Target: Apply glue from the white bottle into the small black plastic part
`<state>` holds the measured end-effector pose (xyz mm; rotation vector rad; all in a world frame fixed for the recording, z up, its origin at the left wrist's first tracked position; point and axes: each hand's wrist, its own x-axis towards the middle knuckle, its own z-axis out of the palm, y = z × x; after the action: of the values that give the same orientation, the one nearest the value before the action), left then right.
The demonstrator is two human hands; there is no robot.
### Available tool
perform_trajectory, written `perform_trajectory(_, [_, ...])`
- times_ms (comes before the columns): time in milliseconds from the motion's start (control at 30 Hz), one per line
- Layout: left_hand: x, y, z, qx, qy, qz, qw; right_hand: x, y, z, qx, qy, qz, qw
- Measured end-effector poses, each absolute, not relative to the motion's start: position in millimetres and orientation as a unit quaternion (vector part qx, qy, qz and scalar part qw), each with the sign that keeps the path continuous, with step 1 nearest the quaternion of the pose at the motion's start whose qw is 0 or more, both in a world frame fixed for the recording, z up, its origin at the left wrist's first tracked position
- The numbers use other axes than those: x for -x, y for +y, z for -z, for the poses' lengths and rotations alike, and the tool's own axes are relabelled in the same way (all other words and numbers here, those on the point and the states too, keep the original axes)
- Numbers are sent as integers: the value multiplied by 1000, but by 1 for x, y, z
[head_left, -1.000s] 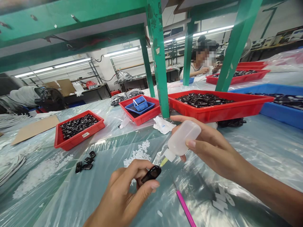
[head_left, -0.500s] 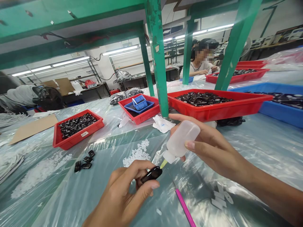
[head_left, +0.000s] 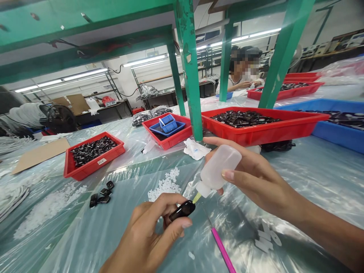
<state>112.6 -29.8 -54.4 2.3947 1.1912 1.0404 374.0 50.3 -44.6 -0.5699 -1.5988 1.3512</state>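
Observation:
My left hand pinches a glossy black plastic part between thumb and fingers. Tipped downward in my right hand is a translucent white squeeze bottle, with its yellowish nozzle at the part's upper end. Whether liquid comes out, I cannot tell. Just below lies a tool with a pink handle and a thin metal tip. Small white pieces are heaped beyond my left hand. Several black parts lie further left.
Red trays of black parts stand at the left and beyond my right hand, beside a blue tray. A green post rises mid-table. Flat white pieces lie at right. A co-worker sits across the table.
My hands, the bottle and the black part stay almost where they were. Across the table, the co-worker's hands and head have shifted slightly.

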Motion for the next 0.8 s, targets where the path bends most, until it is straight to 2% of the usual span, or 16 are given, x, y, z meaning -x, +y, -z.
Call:
perform_trajectory(467, [-112, -30, 56, -823, 414, -363, 140, -371, 50, 43, 209, -636, -572, 474])
perform_trajectory(700, [-121, -32, 60, -760, 436, -446, 186, -366, 58, 40, 182, -566, -621, 510])
perform_trajectory(800, [-125, -36, 61, -713, 458, -469, 248, -365, 59, 34, 195, -532, -627, 535])
